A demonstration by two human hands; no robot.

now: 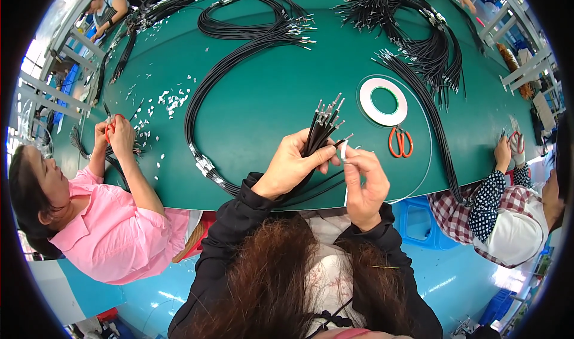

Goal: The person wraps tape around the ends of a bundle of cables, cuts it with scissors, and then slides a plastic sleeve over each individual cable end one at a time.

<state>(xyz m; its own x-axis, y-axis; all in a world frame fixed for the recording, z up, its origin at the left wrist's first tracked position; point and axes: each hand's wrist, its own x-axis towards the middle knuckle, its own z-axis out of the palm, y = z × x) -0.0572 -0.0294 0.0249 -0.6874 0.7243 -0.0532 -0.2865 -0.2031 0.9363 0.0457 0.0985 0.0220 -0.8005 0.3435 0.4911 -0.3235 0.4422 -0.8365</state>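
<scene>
At the far left, a co-worker in a pink shirt [116,234] holds red-handled scissors [110,129] above the edge of the green table [251,117]. Just right of that person's hands, small white scraps [173,101] lie scattered. Next comes a long bundle of black cables [203,93], curving from the top of the table down toward the near edge, with a whitish wrap [204,165] around its lower part. At the middle, near that edge, the left hand [286,166] has its fingers closed around a bunch of metal-tipped cables [318,134], tips pointing up and away; one tip leans out to the right. Just beside it, the right hand [369,182] pinches a narrow white strip [344,152] between thumb and fingers, close to that leaning tip; whether the strip touches the cable cannot be told. Farther right lie a white ring-shaped roll [384,104] and, just below it, orange-handled scissors [400,143]. Beyond them, another black cable bundle [429,108] slants down to the near edge, below a looped cable heap [421,31]. At the far right, a co-worker in a dotted sleeve [483,207] holds another pair of scissors [516,141].
</scene>
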